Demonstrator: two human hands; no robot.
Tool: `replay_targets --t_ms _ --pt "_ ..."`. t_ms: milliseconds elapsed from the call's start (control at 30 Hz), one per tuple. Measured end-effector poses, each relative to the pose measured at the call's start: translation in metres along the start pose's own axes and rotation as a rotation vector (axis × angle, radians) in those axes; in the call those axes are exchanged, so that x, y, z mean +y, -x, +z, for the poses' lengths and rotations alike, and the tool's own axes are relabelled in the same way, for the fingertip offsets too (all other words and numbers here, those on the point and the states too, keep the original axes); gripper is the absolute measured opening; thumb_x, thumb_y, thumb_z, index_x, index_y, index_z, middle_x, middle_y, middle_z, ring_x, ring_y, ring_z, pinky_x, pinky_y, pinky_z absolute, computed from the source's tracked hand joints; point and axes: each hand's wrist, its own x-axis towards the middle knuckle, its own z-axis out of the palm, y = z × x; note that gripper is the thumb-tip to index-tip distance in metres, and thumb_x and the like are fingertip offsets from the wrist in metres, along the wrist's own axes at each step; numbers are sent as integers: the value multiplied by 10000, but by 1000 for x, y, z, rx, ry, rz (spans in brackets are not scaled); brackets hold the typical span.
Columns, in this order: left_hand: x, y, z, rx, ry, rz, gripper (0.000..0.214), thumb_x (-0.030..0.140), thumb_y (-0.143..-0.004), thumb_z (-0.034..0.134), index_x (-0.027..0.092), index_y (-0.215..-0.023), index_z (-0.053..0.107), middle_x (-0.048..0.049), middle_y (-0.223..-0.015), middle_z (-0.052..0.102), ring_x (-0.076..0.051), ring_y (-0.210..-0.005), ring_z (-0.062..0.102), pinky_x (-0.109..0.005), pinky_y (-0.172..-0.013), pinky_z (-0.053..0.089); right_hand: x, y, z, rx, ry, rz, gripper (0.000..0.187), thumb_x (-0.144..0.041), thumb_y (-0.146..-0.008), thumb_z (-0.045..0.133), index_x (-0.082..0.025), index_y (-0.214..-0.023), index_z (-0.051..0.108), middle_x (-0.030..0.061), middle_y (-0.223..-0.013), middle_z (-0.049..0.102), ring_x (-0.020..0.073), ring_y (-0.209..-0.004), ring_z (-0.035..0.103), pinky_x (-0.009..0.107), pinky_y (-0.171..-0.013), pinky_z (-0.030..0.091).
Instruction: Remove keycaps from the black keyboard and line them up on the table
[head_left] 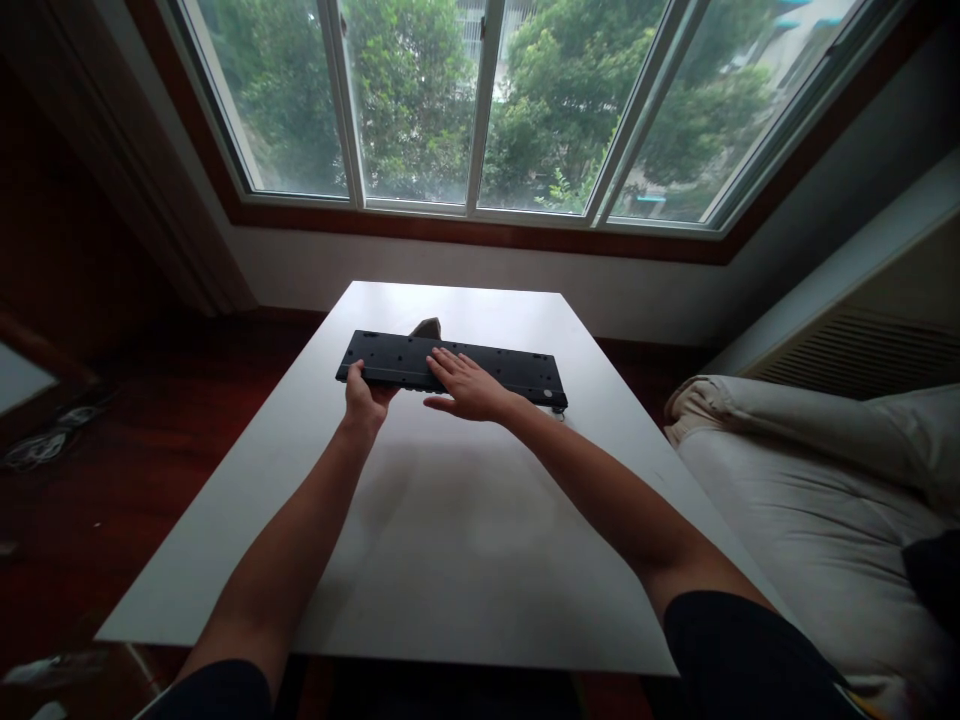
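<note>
A black keyboard (517, 372) is held over the white table, its underside facing up. Around its near left edge my left hand (365, 400) is closed, thumb on top and fingers beneath. My right hand (469, 387) lies on the middle of the underside with fingers stretched out. Behind the keyboard a small brownish-grey object (428, 327) sticks out, partly hidden; its kind cannot be made out. Something small and light shows under the keyboard's right end, too unclear to name.
The white table (480, 560) reaches toward a wall with a wide window (480, 110). On the right stands a sofa with a pale cover (795, 500). Bundled cables (45, 440) lie on the dark red floor (150, 450) at the left.
</note>
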Motion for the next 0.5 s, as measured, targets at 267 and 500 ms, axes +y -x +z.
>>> replay_targets --t_ms 267,500 --pt "2 -1 4 -7 111 -17 322 370 -960 526 218 -1199 677 -86 -1062 738 -259 -1042 696 -374 -839 615 0 -1 -54 361 69 48 924 -629 -1008 428 -155 -1669 -10 111 -1730 -10 313 -1596 -42 560 -1290 45" --pt "5 6 6 -36 77 11 348 361 -929 531 213 -1208 678 -94 -1067 736 -284 -1054 692 -396 -823 611 3 -1 2 40 39 -37 954 -668 -961 504 -130 -1662 147 162 -1702 173 328 -1584 150 529 -1287 165"
